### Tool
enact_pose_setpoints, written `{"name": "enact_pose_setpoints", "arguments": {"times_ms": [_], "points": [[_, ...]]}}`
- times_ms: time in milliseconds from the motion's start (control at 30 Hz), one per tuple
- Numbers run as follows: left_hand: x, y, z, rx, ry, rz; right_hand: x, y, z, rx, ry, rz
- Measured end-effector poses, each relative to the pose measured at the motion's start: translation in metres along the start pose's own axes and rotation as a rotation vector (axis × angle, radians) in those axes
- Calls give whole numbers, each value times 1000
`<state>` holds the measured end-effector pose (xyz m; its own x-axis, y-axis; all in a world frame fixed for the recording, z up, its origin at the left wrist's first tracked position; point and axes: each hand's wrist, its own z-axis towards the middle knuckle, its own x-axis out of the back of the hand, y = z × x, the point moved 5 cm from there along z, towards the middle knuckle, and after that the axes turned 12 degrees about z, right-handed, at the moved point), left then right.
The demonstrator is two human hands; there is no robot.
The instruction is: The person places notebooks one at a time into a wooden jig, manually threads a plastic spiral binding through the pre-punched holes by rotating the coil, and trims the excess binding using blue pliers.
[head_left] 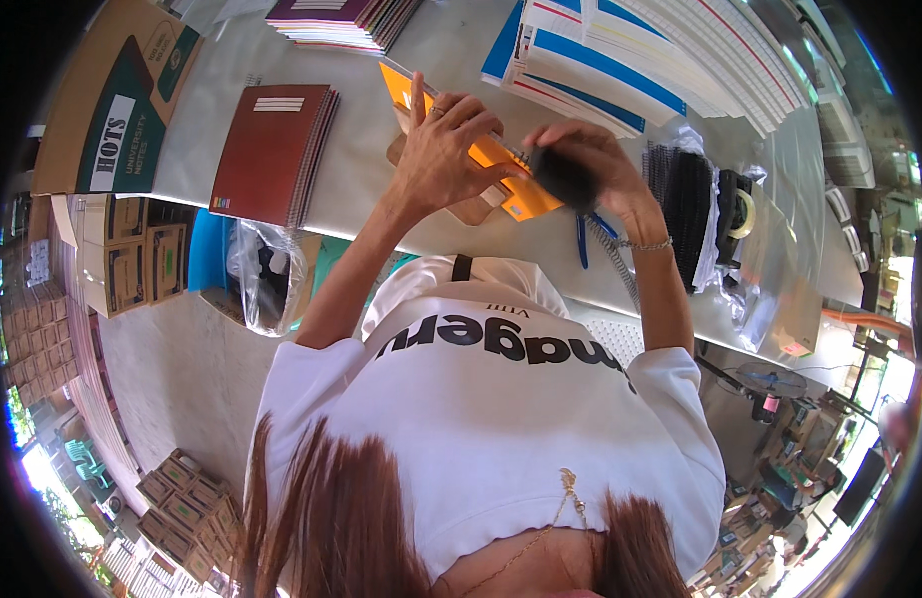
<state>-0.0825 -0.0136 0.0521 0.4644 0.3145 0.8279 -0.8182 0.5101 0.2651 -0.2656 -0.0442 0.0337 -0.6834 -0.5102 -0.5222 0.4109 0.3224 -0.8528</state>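
An orange spiral notebook (526, 199) lies slantwise on the table in front of me, its coil edge towards my right. My left hand (446, 149) grips it, the thumb low near the coil and the fingers over the top. At the coil edge, my right hand (596, 164) is closed around a dark, rounded thing (566, 179), too blurred to name. Beneath the notebook a brown board (471, 210) shows in part. Just below my right hand lies a tool with blue handles (582, 239), partly hidden.
A stack of red-brown notebooks (267, 154) sits to the left, a purple-topped stack (341, 8) farther back. Printed sheets (620, 75) fill the far right. Black coils (685, 214) and a tape roll (745, 214) lie right. A cardboard box (57, 120) stands far left.
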Motion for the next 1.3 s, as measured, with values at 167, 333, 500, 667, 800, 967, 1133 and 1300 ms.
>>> {"name": "enact_pose_setpoints", "arguments": {"times_ms": [167, 333, 500, 667, 800, 967, 1133, 1300], "points": [[0, 0, 3, -6, -24, -17, 37, -8, 5, -3, 190, -1024], [-2, 0, 5, -8, -39, -14, 22, 3, 6, -42, 180, -275], [-2, 0, 7, -2, -54, -39, 71, 32, 1, 23, 218, -1155], [-4, 0, 7, 17, -42, -46, 42, 5, 5, -197, 296, -166], [-4, -1, 11, 12, -64, -76, 29, 4, 14, 3, 94, -948], [0, -13, 3, 47, 24, -5, 61, -2, 12, 8, 401, -441], [-1, -22, 4, 45, 28, 27, 26, 9, 25, -21, -17, -754], [-1, -30, 6, 61, 59, 21, 89, 14, 17, -200, 258, -852]]}}
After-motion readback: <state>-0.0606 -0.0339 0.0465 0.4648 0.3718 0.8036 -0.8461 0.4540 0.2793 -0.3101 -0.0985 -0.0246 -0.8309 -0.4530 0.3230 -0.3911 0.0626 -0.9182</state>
